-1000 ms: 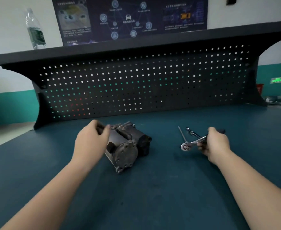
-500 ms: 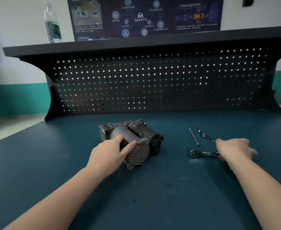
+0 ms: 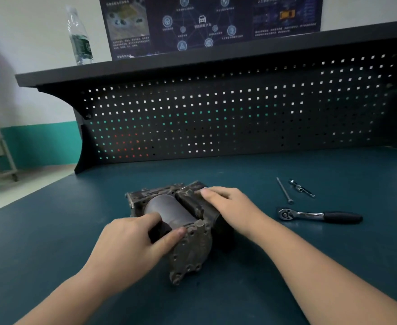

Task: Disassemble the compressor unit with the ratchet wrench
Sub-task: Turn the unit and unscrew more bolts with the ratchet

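The compressor unit (image 3: 188, 249), a grimy dark metal block with a round cylinder on top and a bolted end plate facing me, sits on the bench in front of me. My left hand (image 3: 131, 245) grips its cylinder, thumb and fingers curled round it. My right hand (image 3: 232, 207) rests on the unit's right housing, fingers laid over the top. The ratchet wrench (image 3: 319, 216), chrome with a black handle, lies free on the bench to the right of my right hand.
A long thin bolt (image 3: 283, 190) and a short extension bar (image 3: 301, 188) lie behind the wrench. The dark green bench top (image 3: 333, 266) runs back to a black pegboard (image 3: 228, 113) with a shelf holding a water bottle (image 3: 80, 36).
My right hand let go of the ratchet wrench, left it on the bench and moved left onto the compressor. My left hand shifted from the unit's far end to the cylinder.
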The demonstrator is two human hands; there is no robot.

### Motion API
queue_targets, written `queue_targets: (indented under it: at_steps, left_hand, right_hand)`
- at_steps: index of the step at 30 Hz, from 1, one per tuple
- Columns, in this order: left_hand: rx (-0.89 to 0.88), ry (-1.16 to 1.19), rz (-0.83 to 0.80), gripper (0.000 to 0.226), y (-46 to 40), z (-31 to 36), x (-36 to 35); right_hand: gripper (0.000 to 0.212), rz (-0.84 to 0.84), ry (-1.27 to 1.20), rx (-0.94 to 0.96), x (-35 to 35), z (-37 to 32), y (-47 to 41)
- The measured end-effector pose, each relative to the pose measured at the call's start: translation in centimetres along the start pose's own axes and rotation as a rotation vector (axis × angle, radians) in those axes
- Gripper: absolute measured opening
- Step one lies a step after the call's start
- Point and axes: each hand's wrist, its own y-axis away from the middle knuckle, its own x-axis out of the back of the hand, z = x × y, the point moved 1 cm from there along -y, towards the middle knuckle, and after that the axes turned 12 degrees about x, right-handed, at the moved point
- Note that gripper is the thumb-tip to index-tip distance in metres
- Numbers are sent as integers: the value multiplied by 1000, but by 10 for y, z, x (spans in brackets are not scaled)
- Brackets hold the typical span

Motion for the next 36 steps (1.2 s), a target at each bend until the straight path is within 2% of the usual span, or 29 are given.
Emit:
queue_targets:
  at_steps: [4,6,9,13,16,19,21,24,26,28,30,33,34,36]
  left_hand:
    - [-53,125,86,58,-13,11,27]
    - [-121,13,63,62,-30,18,40]
    - [-245,-267,52,66,-47,31,47]
    - [-272,-264,23,65,-63,47,43]
    - [-210,-151,-92,63,-88,58,48]
    - [-184,-100,-257,60,-124,73,49]
    - [-155,-68,-349,58,-145,82,46]
    - [-121,-32,-427,57,-168,95,37]
    - [-116,-15,-443,54,-174,103,32]
    - [-127,-21,-445,48,-177,111,29]
    - [-157,-61,-462,45,-173,119,25]
    - [-236,-176,-461,40,-154,129,13]
    - [-253,-215,-427,37,-145,131,7]
    - [-259,-245,-299,31,-127,128,-2]
  right_hand:
    - [37,-70,-316,-42,-14,-1,7]
    - [43,-20,-338,-68,-17,-3,3]
    - [40,69,-361,-122,-14,-2,-3]
    - [39,111,-482,-201,-9,4,-1]
    - [43,179,-624,-289,-7,7,-3]
    - [24,307,-658,-322,-1,10,-7]
    - [20,342,-590,-313,5,14,-10]
    - [29,356,-402,-309,17,20,-12]
    - [32,367,-306,-273,25,19,-11]
    - [38,415,-322,-145,29,13,-15]
    - [55,428,-453,50,31,5,-15]
    - [83,332,-345,249,38,5,-14]
    - [77,319,-296,282,39,7,-14]
    - [44,318,-216,331,36,5,-12]
